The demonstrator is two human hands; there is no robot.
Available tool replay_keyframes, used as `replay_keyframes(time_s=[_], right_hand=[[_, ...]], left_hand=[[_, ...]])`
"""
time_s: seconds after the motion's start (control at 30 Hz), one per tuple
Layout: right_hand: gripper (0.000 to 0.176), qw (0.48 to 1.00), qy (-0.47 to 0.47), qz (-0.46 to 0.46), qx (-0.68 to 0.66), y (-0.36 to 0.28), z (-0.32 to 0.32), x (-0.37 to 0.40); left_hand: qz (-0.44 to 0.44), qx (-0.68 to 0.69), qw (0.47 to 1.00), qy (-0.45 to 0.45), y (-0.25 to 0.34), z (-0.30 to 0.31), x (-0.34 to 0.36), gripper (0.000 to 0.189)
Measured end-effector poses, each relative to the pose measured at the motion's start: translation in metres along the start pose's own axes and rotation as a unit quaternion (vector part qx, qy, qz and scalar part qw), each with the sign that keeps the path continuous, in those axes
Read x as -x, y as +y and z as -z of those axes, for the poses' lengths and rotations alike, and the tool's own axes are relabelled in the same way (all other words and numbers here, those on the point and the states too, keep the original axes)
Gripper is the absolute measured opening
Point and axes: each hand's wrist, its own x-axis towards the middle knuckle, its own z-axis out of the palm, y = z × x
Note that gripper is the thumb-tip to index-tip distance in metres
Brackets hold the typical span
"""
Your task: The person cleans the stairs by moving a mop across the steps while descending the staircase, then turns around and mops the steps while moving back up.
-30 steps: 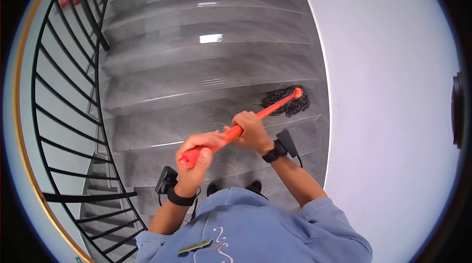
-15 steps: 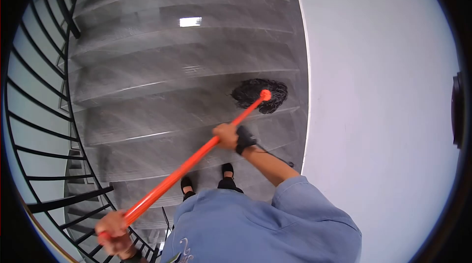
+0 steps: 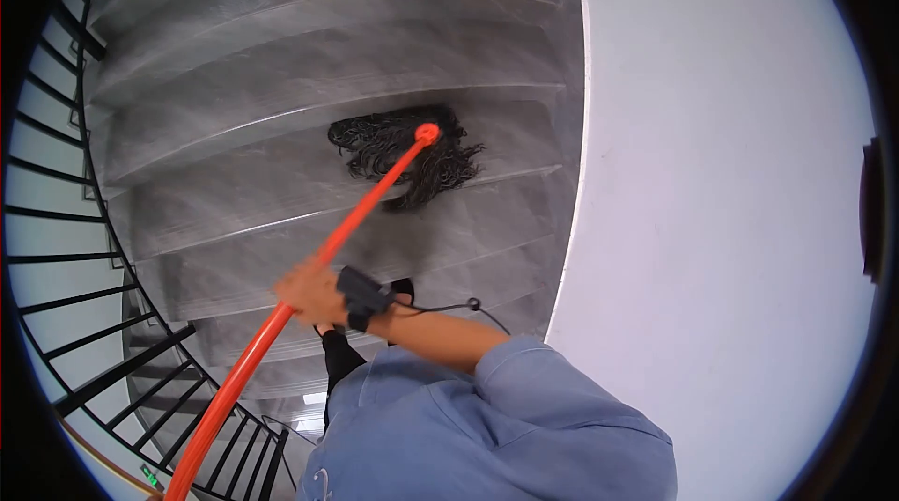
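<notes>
A long orange-red mop handle [image 3: 363,208] runs from the lower left up to a dark string mop head [image 3: 379,140]. The mop head lies spread on a grey stair tread [image 3: 215,197], some strands hanging over its front edge. My right hand [image 3: 312,291], with a black device strapped at the wrist, is wrapped round the middle of the handle. Of my left hand, only a sliver of skin at most shows at the bottom edge, by the handle's lower end; its fingers are hidden.
Grey stairs curve upward ahead. A black metal railing [image 3: 70,259] borders them on the left, a white wall [image 3: 712,220] on the right. My feet, in black shoes, are on the steps below the mop; a dark object [image 3: 871,211] is on the wall.
The mop head has moved left across the step and spread out. My right hand has shifted left and slightly down with the handle. My left hand has dropped almost wholly out of view.
</notes>
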Motion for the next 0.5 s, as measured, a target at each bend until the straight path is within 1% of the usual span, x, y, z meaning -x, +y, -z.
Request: replay_keyframes(time_s=[0.03,0.07,0.13,0.17,0.2,0.23,0.27,0.3,0.33,0.4,0.43,0.47,0.5], right_hand=[[0.017,1.000,0.012,0.001,-0.004,0.022,0.020,0.012],[0.017,1.000,0.026,0.002,-0.007,0.046,0.040,0.026],[0.016,0.997,0.073,0.008,0.030,0.109,0.062,0.057],[0.017,0.994,0.077,-0.017,0.071,0.145,0.073,0.076],[0.015,0.988,0.048,-0.049,0.142,0.170,0.097,0.096],[0.015,0.984,0.074,-0.059,0.149,0.204,0.111,0.116],[0.016,0.977,0.115,-0.088,0.158,0.233,0.126,0.142],[0.016,0.967,0.154,-0.116,0.166,0.255,0.137,0.163],[0.016,0.966,0.159,-0.123,0.165,0.264,0.143,0.177],[0.017,0.931,0.226,-0.186,0.217,0.272,0.158,0.196],[0.017,0.928,0.228,-0.196,0.219,0.268,0.158,0.200],[0.018,0.925,0.241,-0.210,0.205,0.261,0.155,0.192],[0.019,0.922,0.257,-0.220,0.192,0.256,0.157,0.183]], left_hand=[[0.054,0.079,0.995,-0.026,-0.026,-0.009,0.008,0.038],[0.063,0.037,0.997,-0.009,-0.050,-0.011,0.017,0.036],[0.145,0.047,0.988,0.005,-0.111,-0.028,0.043,0.030],[0.169,0.017,0.985,-0.016,-0.143,-0.052,0.061,0.025],[0.221,0.021,0.967,-0.122,-0.167,-0.068,0.072,0.028],[0.268,0.034,0.946,-0.182,-0.191,-0.079,0.078,0.025],[0.255,-0.051,0.947,-0.188,-0.213,-0.108,0.098,0.025],[0.265,-0.054,0.934,-0.233,-0.235,-0.131,0.115,0.025],[0.274,-0.058,0.919,-0.277,-0.250,-0.144,0.129,0.025],[0.260,-0.016,0.891,-0.372,-0.260,-0.164,0.127,0.025],[0.245,0.005,0.897,-0.367,-0.265,-0.167,0.121,0.024],[0.215,-0.024,0.918,-0.334,-0.267,-0.175,0.113,0.024],[0.220,-0.021,0.916,-0.335,-0.265,-0.181,0.100,0.023]])
